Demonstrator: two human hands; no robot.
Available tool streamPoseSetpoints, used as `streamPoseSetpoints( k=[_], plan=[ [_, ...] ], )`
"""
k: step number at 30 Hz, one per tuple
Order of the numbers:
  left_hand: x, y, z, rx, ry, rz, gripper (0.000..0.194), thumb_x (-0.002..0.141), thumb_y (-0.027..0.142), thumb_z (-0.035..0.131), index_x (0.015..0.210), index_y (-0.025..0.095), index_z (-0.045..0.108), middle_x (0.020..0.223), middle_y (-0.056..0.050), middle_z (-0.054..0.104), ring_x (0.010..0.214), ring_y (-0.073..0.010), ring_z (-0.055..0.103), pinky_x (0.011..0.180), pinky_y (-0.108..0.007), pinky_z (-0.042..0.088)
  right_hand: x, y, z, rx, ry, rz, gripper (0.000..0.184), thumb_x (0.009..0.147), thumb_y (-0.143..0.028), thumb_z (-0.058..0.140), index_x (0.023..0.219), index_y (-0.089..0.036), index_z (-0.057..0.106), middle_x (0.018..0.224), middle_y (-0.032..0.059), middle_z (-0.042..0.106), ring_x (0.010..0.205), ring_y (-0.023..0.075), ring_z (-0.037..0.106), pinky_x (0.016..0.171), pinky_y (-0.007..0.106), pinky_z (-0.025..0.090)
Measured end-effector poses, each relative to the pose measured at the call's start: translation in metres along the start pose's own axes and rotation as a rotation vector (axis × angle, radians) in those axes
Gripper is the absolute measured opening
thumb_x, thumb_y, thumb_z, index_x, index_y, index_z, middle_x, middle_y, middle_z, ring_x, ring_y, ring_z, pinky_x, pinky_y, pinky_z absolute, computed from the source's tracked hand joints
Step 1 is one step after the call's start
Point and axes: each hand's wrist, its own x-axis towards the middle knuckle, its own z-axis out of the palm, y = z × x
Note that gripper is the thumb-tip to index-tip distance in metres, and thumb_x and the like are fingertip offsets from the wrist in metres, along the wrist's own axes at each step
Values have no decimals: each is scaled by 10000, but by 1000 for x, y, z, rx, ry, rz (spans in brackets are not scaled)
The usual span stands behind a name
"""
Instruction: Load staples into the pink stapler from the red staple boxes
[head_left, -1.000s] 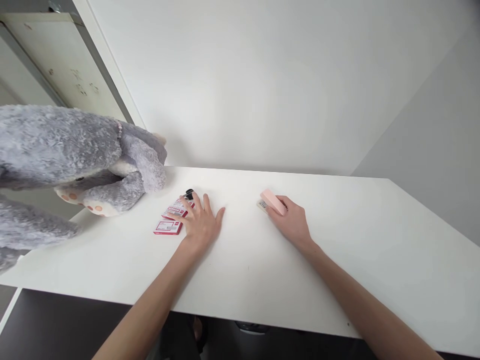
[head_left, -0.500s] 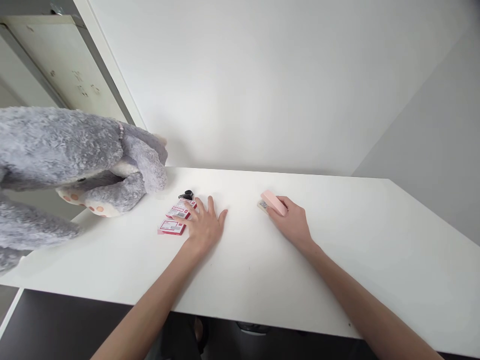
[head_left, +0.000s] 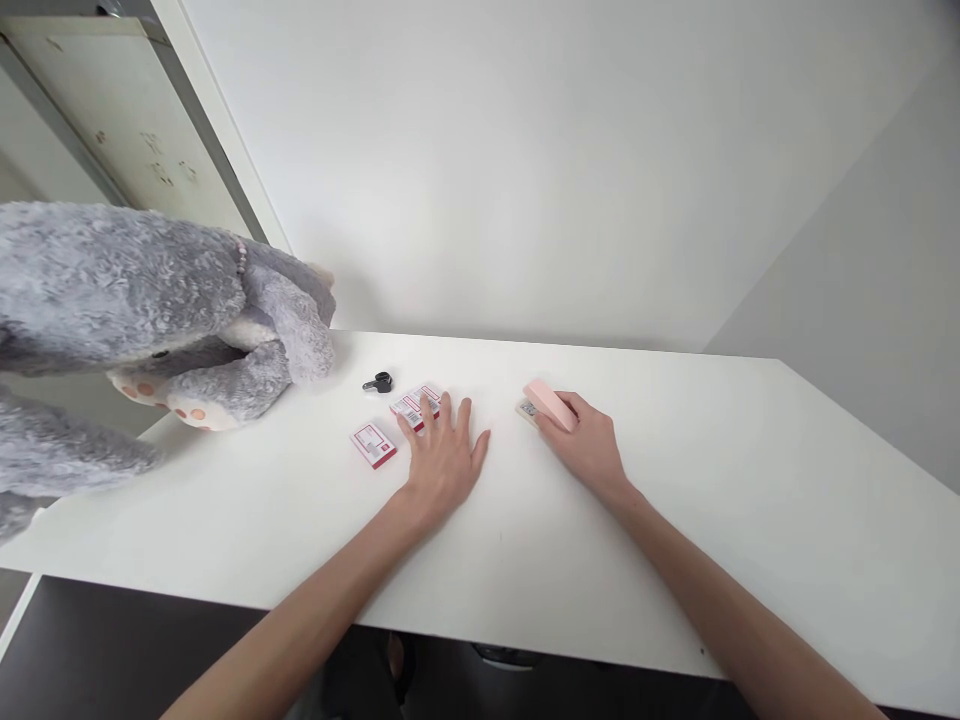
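Note:
My right hand (head_left: 587,440) is closed around a pink stapler (head_left: 550,402), whose pale base shows on the table to the left of my fingers. My left hand (head_left: 444,460) lies flat with its fingers spread. Its fingertips rest on small red-and-white boxes (head_left: 411,402), partly covered by the fingers. Just left of that hand, a separate red-and-white box (head_left: 373,444) sits at an angle, apart from the others. Behind the boxes is a small black object (head_left: 379,382) with a rounded end and a thin tip; its kind is unclear.
A large grey plush toy (head_left: 150,290) occupies the left end of the white table (head_left: 480,580). A white wall (head_left: 487,180) runs along the back edge. Beyond the toy stands a pale cabinet (head_left: 127,110).
My left hand has slid to the right, and the boxes have shifted right with it. One box has turned and come apart from the rest. The right hand and stapler stay almost still.

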Motion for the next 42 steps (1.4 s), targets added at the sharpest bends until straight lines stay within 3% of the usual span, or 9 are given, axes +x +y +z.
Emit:
streamPoseSetpoints(
  k=[6,13,23,29,38,42],
  plan=[
    [-2,-3,-1,91,79,-65,642,1013,548,415,1545,190,443,1667,-226,299,1543,-540,131,1104,-866,60,-1,-1,-1,-7,-1,-5,324,850,-434,638,1129,-277,688,1106,52,748,940,275,678,786,394,520],
    [-6,1,-9,182,-20,-155,707,1022,611,324,1602,209,361,1710,-217,173,1531,-577,91,1046,-887,188,-1,0,0,-25,9,3,324,849,-435,634,1124,-272,688,1077,44,749,898,255,676,739,366,510],
    [2,-4,-10,118,11,-79,720,1011,590,405,1593,167,361,1716,-222,132,1568,-512,52,1135,-801,193,-1,1,0,-6,1,6,319,851,-435,642,1128,-286,688,1084,35,749,911,258,680,753,374,522],
    [-1,-8,-10,120,5,-176,721,1012,595,396,1575,145,396,1703,-259,142,1531,-588,86,1023,-900,203,0,3,1,-12,2,5,333,850,-447,645,1139,-288,687,1098,31,746,933,259,683,792,386,523],
    [5,-8,-11,32,37,-98,686,996,568,468,1523,132,424,1711,-255,109,1545,-563,76,1077,-840,236,0,2,0,-13,8,2,318,848,-436,642,1122,-280,688,1097,38,749,922,261,680,777,381,520],
    [10,-15,-6,-10,66,-41,679,998,574,456,1504,123,415,1710,-247,127,1562,-515,95,1137,-777,236,-1,1,-1,-12,8,5,317,847,-431,643,1118,-275,689,1095,39,750,899,253,682,773,374,518]
  ],
)
